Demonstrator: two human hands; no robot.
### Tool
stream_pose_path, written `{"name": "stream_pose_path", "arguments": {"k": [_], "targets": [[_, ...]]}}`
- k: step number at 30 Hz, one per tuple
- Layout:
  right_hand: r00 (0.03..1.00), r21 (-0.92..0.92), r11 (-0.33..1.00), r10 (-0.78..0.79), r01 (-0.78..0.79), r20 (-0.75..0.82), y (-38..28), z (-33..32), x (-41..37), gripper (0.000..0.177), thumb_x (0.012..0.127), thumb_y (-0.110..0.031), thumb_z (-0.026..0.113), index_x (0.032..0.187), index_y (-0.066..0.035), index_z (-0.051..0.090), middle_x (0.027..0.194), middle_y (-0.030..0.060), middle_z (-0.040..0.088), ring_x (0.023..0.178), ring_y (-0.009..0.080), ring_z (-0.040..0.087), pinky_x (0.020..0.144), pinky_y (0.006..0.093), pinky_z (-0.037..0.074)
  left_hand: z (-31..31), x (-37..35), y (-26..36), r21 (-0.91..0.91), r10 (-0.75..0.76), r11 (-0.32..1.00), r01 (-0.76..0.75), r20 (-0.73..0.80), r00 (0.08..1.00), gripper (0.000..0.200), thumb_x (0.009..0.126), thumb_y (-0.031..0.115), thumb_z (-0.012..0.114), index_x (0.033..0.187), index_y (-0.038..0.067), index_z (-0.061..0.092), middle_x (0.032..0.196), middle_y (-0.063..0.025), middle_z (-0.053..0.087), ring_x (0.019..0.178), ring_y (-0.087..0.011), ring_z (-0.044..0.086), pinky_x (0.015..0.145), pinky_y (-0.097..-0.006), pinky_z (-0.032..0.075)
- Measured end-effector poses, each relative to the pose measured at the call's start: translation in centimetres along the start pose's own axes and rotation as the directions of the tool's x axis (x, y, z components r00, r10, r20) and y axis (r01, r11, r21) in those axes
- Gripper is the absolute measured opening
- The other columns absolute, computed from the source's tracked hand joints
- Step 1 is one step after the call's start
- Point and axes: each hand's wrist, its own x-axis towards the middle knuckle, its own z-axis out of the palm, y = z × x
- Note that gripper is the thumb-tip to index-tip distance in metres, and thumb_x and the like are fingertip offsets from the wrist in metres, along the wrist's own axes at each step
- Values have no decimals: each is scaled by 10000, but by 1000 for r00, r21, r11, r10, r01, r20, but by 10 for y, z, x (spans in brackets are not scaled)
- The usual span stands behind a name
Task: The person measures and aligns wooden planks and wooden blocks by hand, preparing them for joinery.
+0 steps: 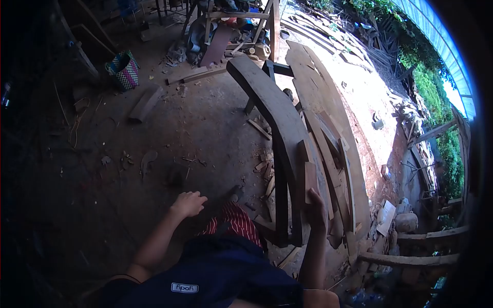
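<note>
Wooden block (310,176): right of centre in the frame, beside the long, heavy worktop (272,100); I can't tell whether it touches it.
Right hand (316,204): clamped on the block's lower end.
Left hand (190,204): lower centre, well apart from the other, fingers loosely curled, nothing in it.
Block's progress: already straight-edged, I'd say; no fastening shows, and I can't tell what shaping is left.
Planks (322,82): upper right of centre, lying loose, by the look of them.
</note>
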Motion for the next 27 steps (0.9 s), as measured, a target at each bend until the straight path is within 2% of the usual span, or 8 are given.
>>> {"name": "stream_pose_path", "arguments": {"k": [1,4,9,14,19,21,22,27], "targets": [[998,137,989,56,-58,20,15,-22,-14,470,938,-296,521,1308,-12,472,1099,103,601,972,218,609,828,315,505,13,-8,2,34,-47,998,43,111,993,354,900,294,579,1230,167,582,1139,-119,600,1085,-310,597,927,-438,482],[998,230,971,-63,68,-30,18,-37,-75,474,941,-321,505,1281,8,492,1122,139,601,998,252,617,844,345,521,27,-31,15,-135,10,991,4,103,995,355,907,294,571,1237,165,578,1146,-116,600,1098,-313,592,926,-440,484],[986,424,898,-48,113,-160,34,-67,-125,472,922,-305,528,1267,16,494,1129,134,593,1034,241,605,883,356,502,41,-34,37,-34,72,997,-69,109,991,359,899,300,565,1236,176,575,1144,-110,598,1080,-307,597,913,-435,489],[997,707,705,-78,59,-6,49,-77,-143,524,935,-354,512,1300,17,458,1145,167,580,1017,282,604,838,387,516,36,-22,66,-23,149,989,-149,8,989,342,905,283,576,1221,152,573,1120,-118,600,1073,-319,596,918,-442,482],[997,743,665,-68,72,-36,47,-95,-165,559,947,-433,470,1304,-3,462,1150,156,566,1010,273,570,763,373,500,48,-13,103,69,232,970,-234,40,972,333,897,280,587,1203,149,577,1104,-123,599,1059,-317,600,909,-445,484],[995,747,664,-90,29,41,49,-117,-174,556,950,-454,453,1305,-26,480,1163,140,572,1028,271,567,782,389,497,55,-10,122,89,243,964,-251,86,966,327,898,275,583,1199,148,578,1105,-124,598,1058,-319,600,902,-448,486],[1000,757,653,-8,17,-16,49,-129,-179,553,934,-458,484,1306,-49,475,1126,145,578,994,274,585,775,446,512,57,-10,133,85,233,967,-240,90,968,324,900,271,580,1199,147,578,1108,-124,597,1060,-321,599,902,-450,487],[995,705,709,-53,-25,89,54,-204,-181,554,939,-443,484,1315,-36,476,1160,153,584,1023,291,590,778,452,523,75,-4,197,74,137,987,-142,59,989,347,910,266,560,1241,161,562,1154,-113,582,1089,-320,580,927,-446,469]]}}
